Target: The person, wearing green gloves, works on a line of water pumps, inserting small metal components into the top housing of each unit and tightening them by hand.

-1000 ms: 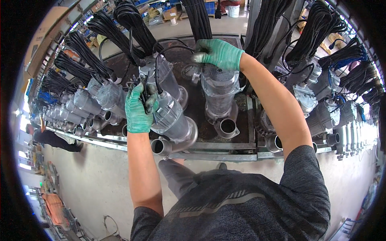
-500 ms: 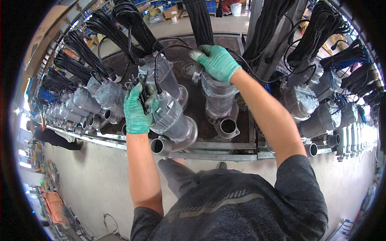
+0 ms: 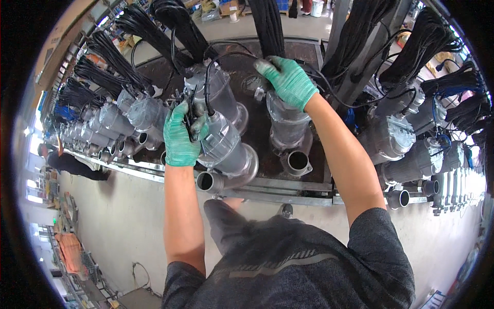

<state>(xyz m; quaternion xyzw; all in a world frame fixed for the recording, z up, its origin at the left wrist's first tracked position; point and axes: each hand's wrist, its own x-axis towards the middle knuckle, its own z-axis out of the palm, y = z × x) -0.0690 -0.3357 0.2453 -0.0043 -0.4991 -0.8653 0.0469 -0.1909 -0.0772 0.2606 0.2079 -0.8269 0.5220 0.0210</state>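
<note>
Two grey metal pumps are being handled on a dark surface (image 3: pixel 257 154) with a metal rail along its near edge. The left hand (image 3: pixel 181 135), in a green glove, is wrapped shut around a black cable (image 3: pixel 207 85) and pressed against the side of the near pump (image 3: pixel 226 149), which is tilted with its outlet pipe pointing down toward the rail. The right hand (image 3: pixel 289 81), also gloved green, is laid over the top of the second pump (image 3: pixel 288 126); its grip is curled round the cap, though how tight can't really be told. That pump sits just right of the first, nearly touching it.

Pretty crowded around here. A third pump (image 3: pixel 216 92) is tucked right behind the tilted one, and rows of similar pumps (image 3: pixel 118 121) are lined up off to the left and right, each with a black cable bundle (image 3: pixel 182 28) hung above. Open room is only found between the two handled pumps and past the rail (image 3: pixel 288 183), where bare floor (image 3: pixel 118 226) is seen.
</note>
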